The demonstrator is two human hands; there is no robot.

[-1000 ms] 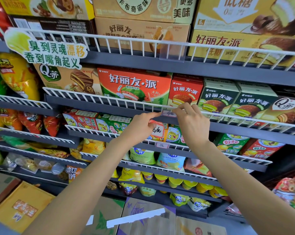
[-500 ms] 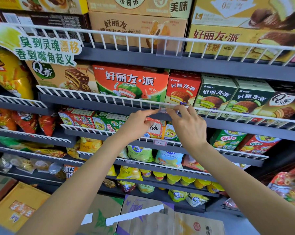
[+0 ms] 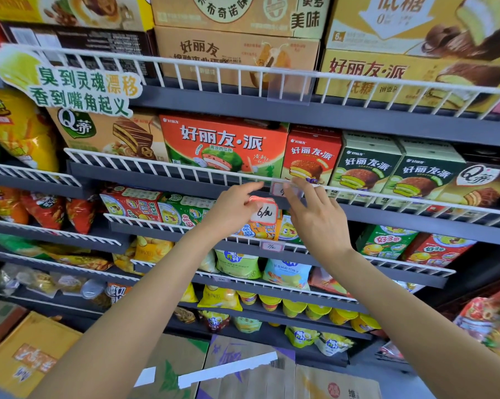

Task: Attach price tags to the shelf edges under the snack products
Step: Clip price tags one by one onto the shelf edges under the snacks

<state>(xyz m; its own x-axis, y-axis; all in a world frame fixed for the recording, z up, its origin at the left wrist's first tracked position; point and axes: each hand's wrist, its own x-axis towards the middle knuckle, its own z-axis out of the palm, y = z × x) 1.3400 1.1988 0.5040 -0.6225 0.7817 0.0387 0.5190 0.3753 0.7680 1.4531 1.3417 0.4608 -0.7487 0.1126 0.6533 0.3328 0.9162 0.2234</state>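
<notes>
Boxes of pies (image 3: 224, 146) sit behind the white wire rail (image 3: 162, 165). At the rail, the right hand (image 3: 319, 217) pinches a clear price tag (image 3: 284, 189), its writing blurred. At nine o'clock, the left hand (image 3: 234, 207) grips spare tags (image 3: 264, 210) marked 6.

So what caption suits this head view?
Right hand fits a clear tag holder on the white wire rail; left hand holds a handwritten price tag.

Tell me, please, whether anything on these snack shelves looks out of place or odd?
Only one thing: the clear tag holder clipped on the top wire rail looks empty, while the rail below it carries a price tag, and the next one down a tag too.
</notes>
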